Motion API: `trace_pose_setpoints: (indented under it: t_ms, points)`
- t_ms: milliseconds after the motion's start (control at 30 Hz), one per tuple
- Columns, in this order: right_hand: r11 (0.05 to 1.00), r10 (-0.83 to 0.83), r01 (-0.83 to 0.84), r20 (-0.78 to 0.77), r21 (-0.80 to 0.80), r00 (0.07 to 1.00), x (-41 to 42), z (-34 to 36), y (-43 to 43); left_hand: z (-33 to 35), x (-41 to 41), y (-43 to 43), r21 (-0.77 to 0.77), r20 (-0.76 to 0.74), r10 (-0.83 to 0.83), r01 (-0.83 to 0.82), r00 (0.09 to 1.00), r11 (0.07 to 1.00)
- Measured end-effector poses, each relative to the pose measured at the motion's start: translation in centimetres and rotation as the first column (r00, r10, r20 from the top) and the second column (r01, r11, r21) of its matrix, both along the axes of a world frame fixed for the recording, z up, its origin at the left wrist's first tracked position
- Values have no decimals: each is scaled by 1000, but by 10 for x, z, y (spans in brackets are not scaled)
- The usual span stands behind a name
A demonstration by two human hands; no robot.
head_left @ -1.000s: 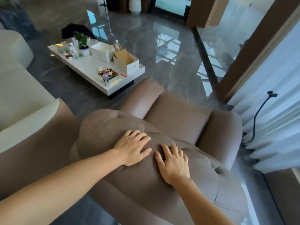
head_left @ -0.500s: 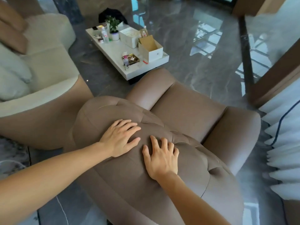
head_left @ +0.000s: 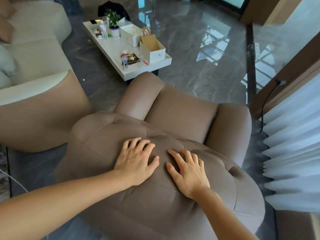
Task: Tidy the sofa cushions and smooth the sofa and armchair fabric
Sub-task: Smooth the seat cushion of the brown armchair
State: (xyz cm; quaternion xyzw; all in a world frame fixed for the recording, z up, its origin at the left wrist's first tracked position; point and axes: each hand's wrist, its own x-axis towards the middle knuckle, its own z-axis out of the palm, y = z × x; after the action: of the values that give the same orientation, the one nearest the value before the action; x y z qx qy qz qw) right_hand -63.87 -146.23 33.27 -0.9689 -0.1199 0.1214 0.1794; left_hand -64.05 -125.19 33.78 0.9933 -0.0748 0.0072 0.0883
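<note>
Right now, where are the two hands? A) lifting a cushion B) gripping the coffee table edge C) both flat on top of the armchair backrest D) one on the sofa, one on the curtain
C: the left hand and right hand lie palm down, fingers spread, side by side on the brown armchair backrest, holding nothing.

Glossy grey marble floor (head_left: 199, 49), streaked with window reflections. White low table (head_left: 110, 47) in the middle — cluttered with a potted plant (head_left: 113, 21), bottles, open boxes (head_left: 152, 49). Pleated white curtain (head_left: 290, 153) at right, beside a brown wooden frame (head_left: 285, 71) — daylight throughout.
</note>
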Motion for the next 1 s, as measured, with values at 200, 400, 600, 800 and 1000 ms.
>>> trace_pose_setpoints:
  t_ms: [200, 400, 600, 800, 1000]
  points:
    - [999, 47, -47, -8, 27, 999, -10, 2, -54, 3, -31, -57, -24, -56, 83, -85, 995, 996]
    - [989, 146, -145, -2, 13, 989, -5, -1, -111, 7, -46, -116, 5, -92, 169, -169, 981, 986]
    - [965, 256, -257, 18, 46, 966, 18, -1, -171, 6, -47, -182, 11, -81, 294, -294, 953, 956]
    - [945, 323, -321, -40, 62, 945, 40, 9, -234, 8, -46, -256, -33, -104, 400, -406, 910, 913]
    - [994, 96, -90, -92, 66, 991, 54, 20, -278, 9, -44, -297, -123, -186, 248, -272, 951, 954]
